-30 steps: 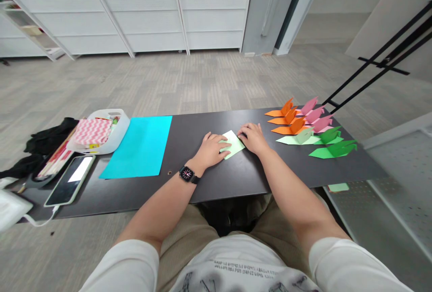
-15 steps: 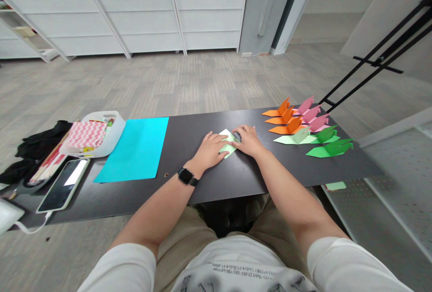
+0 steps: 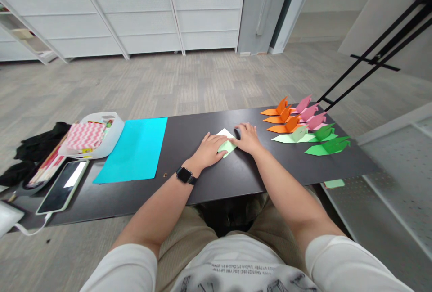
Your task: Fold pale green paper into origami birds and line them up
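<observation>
A small pale green folded sheet of paper [image 3: 228,147] lies on the dark table between my hands, one pointed corner facing away from me. My left hand [image 3: 209,149], with a black watch on its wrist, rests over the paper's left side, fingers stretched out and lying flat. My right hand [image 3: 249,139] is arched at the paper's right edge. Its thumb touches the paper and its fingers are spread apart on the table, with a dark gap between thumb and forefinger. The hands cover part of the paper.
To the right stand rows of folded paper birds: orange [image 3: 286,124], pink [image 3: 308,113], pale green [image 3: 299,135] and green [image 3: 327,146]. Left are a turquoise sheet [image 3: 135,150], a white basket [image 3: 116,128], a phone [image 3: 62,188] on a cable and black cloth [image 3: 42,141].
My right fingers have shifted slightly, and the grey patch seen between thumb and forefinger now looks like a narrower dark gap. The left hand stays on the paper. The view has shifted slightly.
</observation>
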A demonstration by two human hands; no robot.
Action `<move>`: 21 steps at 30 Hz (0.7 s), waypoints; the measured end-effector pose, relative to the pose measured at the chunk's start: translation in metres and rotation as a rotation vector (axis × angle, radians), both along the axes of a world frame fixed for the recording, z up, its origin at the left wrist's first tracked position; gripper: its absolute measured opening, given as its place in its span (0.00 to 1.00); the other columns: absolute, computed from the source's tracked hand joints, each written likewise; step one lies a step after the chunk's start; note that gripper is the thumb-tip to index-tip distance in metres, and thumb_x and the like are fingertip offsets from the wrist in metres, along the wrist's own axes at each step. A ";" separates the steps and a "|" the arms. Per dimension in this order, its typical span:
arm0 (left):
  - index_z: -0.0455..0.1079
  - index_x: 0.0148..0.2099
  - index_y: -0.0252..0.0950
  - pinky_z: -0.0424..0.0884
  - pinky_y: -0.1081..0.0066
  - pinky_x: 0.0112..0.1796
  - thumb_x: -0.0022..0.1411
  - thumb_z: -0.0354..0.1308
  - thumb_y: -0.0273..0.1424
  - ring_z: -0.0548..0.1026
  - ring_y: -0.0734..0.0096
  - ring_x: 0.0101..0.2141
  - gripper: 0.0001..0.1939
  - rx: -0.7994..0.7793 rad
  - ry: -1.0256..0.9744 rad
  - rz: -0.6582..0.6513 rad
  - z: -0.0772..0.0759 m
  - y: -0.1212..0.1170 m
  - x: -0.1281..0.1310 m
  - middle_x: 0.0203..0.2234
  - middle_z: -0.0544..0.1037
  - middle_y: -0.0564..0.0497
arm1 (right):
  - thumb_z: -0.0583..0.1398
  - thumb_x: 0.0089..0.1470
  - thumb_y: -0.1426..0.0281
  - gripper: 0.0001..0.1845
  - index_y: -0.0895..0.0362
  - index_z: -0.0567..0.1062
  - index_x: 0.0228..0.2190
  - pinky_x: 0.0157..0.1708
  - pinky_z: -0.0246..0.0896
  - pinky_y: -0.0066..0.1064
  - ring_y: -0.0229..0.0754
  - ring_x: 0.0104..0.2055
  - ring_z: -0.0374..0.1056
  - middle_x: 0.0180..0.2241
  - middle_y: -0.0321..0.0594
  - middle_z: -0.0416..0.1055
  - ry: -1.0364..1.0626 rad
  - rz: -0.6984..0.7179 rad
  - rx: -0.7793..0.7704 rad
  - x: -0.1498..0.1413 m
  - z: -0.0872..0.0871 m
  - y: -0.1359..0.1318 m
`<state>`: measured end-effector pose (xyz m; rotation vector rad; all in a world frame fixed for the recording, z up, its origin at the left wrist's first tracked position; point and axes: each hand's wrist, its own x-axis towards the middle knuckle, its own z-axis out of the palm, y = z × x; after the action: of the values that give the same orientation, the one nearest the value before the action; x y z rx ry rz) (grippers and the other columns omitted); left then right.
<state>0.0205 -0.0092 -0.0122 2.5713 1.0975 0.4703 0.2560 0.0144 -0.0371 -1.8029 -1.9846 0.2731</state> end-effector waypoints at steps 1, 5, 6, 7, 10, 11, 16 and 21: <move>0.64 0.70 0.44 0.45 0.44 0.73 0.71 0.58 0.39 0.66 0.56 0.67 0.28 0.000 -0.003 0.001 0.000 0.000 0.000 0.67 0.71 0.46 | 0.67 0.55 0.54 0.31 0.52 0.71 0.57 0.72 0.36 0.66 0.62 0.70 0.56 0.62 0.52 0.64 0.003 -0.008 0.003 0.000 -0.002 0.001; 0.65 0.70 0.43 0.46 0.44 0.72 0.71 0.59 0.39 0.66 0.55 0.66 0.28 0.000 -0.009 0.007 0.001 -0.001 0.000 0.67 0.72 0.45 | 0.65 0.57 0.57 0.25 0.51 0.73 0.53 0.71 0.42 0.65 0.61 0.68 0.59 0.61 0.51 0.66 0.017 -0.038 0.056 -0.002 -0.008 0.003; 0.65 0.70 0.43 0.46 0.44 0.72 0.71 0.59 0.40 0.66 0.55 0.67 0.28 0.000 -0.011 0.009 0.001 -0.001 0.000 0.67 0.71 0.45 | 0.64 0.58 0.58 0.22 0.51 0.74 0.52 0.70 0.45 0.64 0.61 0.66 0.61 0.60 0.50 0.68 0.021 -0.046 0.077 -0.002 -0.008 0.004; 0.65 0.70 0.43 0.47 0.44 0.72 0.70 0.60 0.40 0.66 0.55 0.67 0.28 -0.001 -0.012 0.013 0.002 -0.002 0.000 0.67 0.72 0.45 | 0.63 0.59 0.60 0.19 0.52 0.75 0.51 0.69 0.48 0.62 0.60 0.64 0.63 0.58 0.51 0.70 0.026 -0.059 0.097 -0.002 -0.008 0.005; 0.66 0.68 0.43 0.47 0.44 0.72 0.70 0.60 0.41 0.66 0.55 0.66 0.27 -0.002 -0.016 0.024 0.004 -0.004 0.000 0.66 0.72 0.46 | 0.58 0.62 0.68 0.14 0.53 0.77 0.48 0.61 0.60 0.55 0.59 0.57 0.67 0.51 0.53 0.74 0.036 -0.136 0.131 0.002 -0.004 0.008; 0.67 0.68 0.43 0.47 0.45 0.72 0.70 0.60 0.41 0.67 0.55 0.66 0.27 -0.001 -0.016 0.029 0.005 -0.004 0.000 0.66 0.73 0.46 | 0.57 0.62 0.69 0.14 0.53 0.77 0.47 0.59 0.61 0.53 0.59 0.55 0.67 0.50 0.53 0.74 0.038 -0.153 0.133 0.004 -0.002 0.009; 0.69 0.65 0.43 0.51 0.45 0.70 0.73 0.55 0.39 0.70 0.55 0.63 0.21 0.032 -0.016 0.105 0.004 -0.004 0.002 0.63 0.75 0.46 | 0.61 0.62 0.63 0.10 0.49 0.82 0.42 0.60 0.59 0.53 0.59 0.57 0.65 0.51 0.48 0.72 0.080 0.002 0.187 0.001 0.009 0.005; 0.70 0.64 0.43 0.55 0.48 0.68 0.76 0.46 0.31 0.72 0.58 0.60 0.20 0.046 0.004 0.139 0.000 0.002 0.002 0.61 0.78 0.48 | 0.64 0.61 0.63 0.07 0.49 0.83 0.37 0.59 0.57 0.52 0.55 0.56 0.65 0.52 0.45 0.72 0.031 0.099 0.169 -0.013 0.012 0.002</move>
<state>0.0229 -0.0074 -0.0126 2.5469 1.2866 0.5291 0.2432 0.0159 -0.0246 -1.5897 -2.0141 0.1572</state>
